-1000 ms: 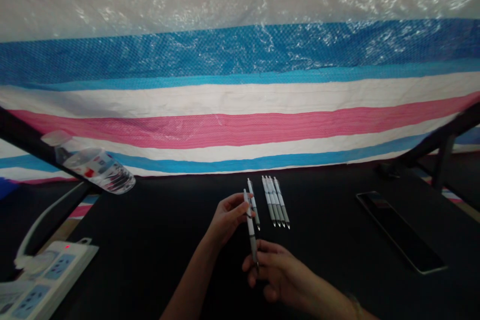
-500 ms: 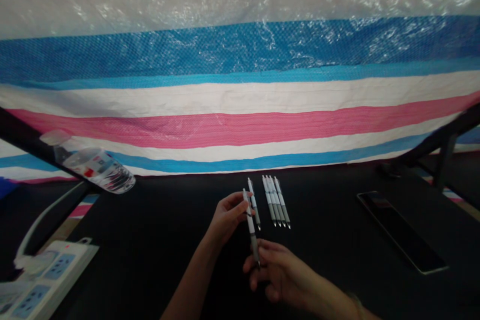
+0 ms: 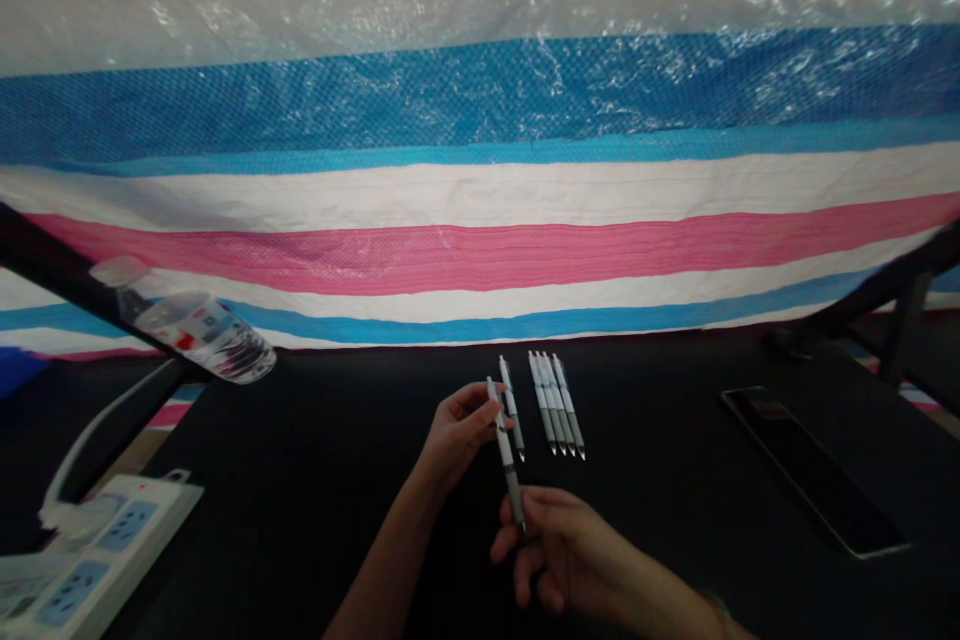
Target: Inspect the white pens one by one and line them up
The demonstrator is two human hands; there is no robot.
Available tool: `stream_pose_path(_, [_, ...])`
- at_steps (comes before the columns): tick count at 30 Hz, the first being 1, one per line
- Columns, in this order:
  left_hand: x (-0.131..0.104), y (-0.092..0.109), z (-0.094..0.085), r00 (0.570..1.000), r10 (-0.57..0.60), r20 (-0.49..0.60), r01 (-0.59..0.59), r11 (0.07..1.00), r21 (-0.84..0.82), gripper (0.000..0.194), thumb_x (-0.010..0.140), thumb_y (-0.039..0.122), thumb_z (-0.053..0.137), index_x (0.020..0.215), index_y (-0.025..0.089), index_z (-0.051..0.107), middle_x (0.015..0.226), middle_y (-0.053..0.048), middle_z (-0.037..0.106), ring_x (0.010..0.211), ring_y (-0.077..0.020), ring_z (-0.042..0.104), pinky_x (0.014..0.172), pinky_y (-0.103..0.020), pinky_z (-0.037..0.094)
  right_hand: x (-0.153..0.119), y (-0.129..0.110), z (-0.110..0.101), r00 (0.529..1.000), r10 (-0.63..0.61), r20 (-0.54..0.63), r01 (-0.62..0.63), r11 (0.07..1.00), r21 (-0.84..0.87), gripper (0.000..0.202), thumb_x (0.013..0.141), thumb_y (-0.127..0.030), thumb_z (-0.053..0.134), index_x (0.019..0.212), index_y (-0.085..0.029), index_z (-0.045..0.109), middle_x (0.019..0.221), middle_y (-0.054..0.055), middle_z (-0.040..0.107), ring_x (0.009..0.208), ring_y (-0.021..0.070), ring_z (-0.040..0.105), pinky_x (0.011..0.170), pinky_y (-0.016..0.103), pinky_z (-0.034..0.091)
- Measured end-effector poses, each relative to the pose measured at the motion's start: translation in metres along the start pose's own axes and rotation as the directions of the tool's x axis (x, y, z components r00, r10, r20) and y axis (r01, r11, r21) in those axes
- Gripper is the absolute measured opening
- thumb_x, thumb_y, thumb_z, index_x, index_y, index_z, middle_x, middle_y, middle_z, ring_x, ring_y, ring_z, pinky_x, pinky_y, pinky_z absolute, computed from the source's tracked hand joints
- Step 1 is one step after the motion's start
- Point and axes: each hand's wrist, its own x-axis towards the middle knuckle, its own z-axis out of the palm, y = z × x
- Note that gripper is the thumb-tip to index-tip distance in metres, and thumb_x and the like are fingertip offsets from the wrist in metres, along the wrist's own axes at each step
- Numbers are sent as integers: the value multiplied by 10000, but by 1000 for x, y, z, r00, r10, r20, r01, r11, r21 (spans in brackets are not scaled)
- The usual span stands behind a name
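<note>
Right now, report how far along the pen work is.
Laid down: three pens side by side on the black table, one more pen just left of them. In hand: another pen, left hand at its top, right hand at its tip. No other loose pens show.

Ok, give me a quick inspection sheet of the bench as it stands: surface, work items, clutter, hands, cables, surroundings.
Surface: black tabletop, dark and matte.
Work items: one white-and-grey pen held between both hands; a single matching pen lying just beyond it; a row of three more pens lying side by side to its right.
Clutter: clear plastic water bottle at far left; dark flat phone lying at right.
Hands: left hand pinches the pen's upper half; right hand grips its lower tip.
Cables: white power strip with a white cord, near left.
Surroundings: blue, white and pink striped woven tarp behind the table.
</note>
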Motion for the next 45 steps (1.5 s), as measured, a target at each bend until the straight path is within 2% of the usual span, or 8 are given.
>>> stream_pose_path(6, [0, 2, 1, 999, 25, -44, -26, 1000, -18, 393, 607, 323, 910, 919, 134, 764, 711, -19, 684, 601, -130, 655, 579, -235, 530, -3, 1, -4, 1000, 10, -6, -10, 996, -90, 432, 779, -447, 776, 926, -193, 460, 656, -13, 685, 409, 91, 622, 338, 124, 266])
stream_pose_path(15, [8, 10, -17, 957, 158, -245, -190, 975, -114, 450, 586, 333, 927, 959, 157, 746, 744, 12, 702, 630, -111, 689, 562, -181, 524, -4, 3, -4, 996, 72, 44, -64, 986, -154, 393, 761, -389, 744, 880, -216, 412, 576, -27, 671, 375, 97, 594, 359, 120, 327])
stream_pose_path(22, [9, 11, -18, 957, 138, -254, -180, 972, -149, 462, 571, 313, 936, 960, 150, 746, 740, 7, 709, 633, -112, 685, 555, -176, 518, -4, 2, -2, 998, 65, 21, -62, 990, -130, 446, 712, -404, 787, 852, -225, 404, 556, -27, 665, 356, 96, 566, 351, 134, 341])
stream_pose_path(26, [5, 8, -13, 978, 119, -173, -142, 981, -128, 424, 595, 317, 927, 936, 146, 739, 727, 15, 675, 631, -105, 667, 562, -175, 504, -4, 3, -3, 999, 40, -5, -40, 991, -131, 418, 742, -409, 767, 850, -219, 411, 563, -42, 645, 358, 83, 559, 361, 139, 323])
stream_pose_path(29, [1, 5, -8, 998, 69, 6, -69, 996, -64, 369, 631, 311, 909, 898, 143, 716, 702, 15, 651, 608, -112, 652, 552, -188, 495, -4, 2, -3, 999, 15, -33, -19, 992, -128, 409, 754, -410, 766, 847, -213, 420, 582, -47, 637, 359, 70, 542, 363, 149, 308])
stream_pose_path(33, [-3, 4, -3, 983, -11, 185, 12, 1000, 0, 338, 668, 310, 886, 864, 145, 666, 698, 6, 650, 577, -123, 641, 546, -210, 494, -3, 2, -1, 999, 10, -48, -16, 991, -131, 462, 711, -428, 811, 825, -219, 415, 568, -57, 618, 340, 53, 487, 354, 161, 264])
stream_pose_path(41, [-2, 4, -8, 977, 13, 213, -28, 997, 67, 341, 706, 306, 864, 873, 154, 609, 718, 3, 664, 607, -127, 653, 568, -213, 509, -3, -1, 1, 999, -17, -48, 10, 988, -157, 467, 723, -462, 816, 810, -210, 433, 555, -81, 581, 322, 6, 350, 366, 174, 161])
stream_pose_path(45, [-3, 2, -8, 966, -6, 258, -16, 996, 83, 312, 735, 299, 841, 901, 156, 619, 732, -7, 677, 635, -137, 670, 582, -213, 512, -3, 2, -1, 998, 0, -69, -9, 992, -128, 451, 727, -434, 822, 821, -209, 443, 561, -70, 594, 339, 20, 395, 375, 171, 178])
